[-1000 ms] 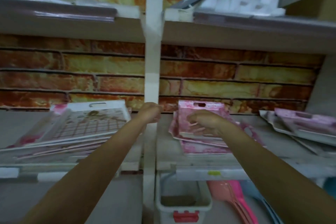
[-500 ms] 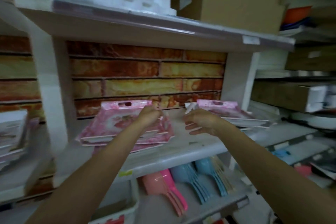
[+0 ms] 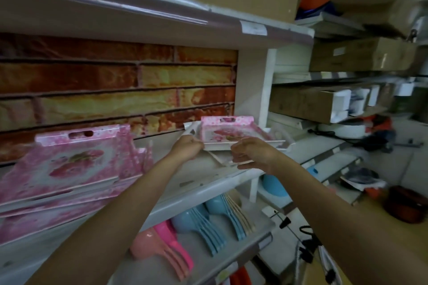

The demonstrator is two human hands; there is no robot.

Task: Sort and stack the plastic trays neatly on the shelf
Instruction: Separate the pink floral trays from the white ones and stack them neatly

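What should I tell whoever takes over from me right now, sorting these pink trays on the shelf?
Left hand: grips the near left edge of the small pink tray.
Right hand: fingers curled at the near edge of the white trays under it; exact grip unclear.
That right-hand pile lies askew at the right end of the shelf.
Done: a pink tray stack lies on the left of the same shelf, fairly aligned.
Left: square up the right pile, or move the matching pink tray onto the left stack.
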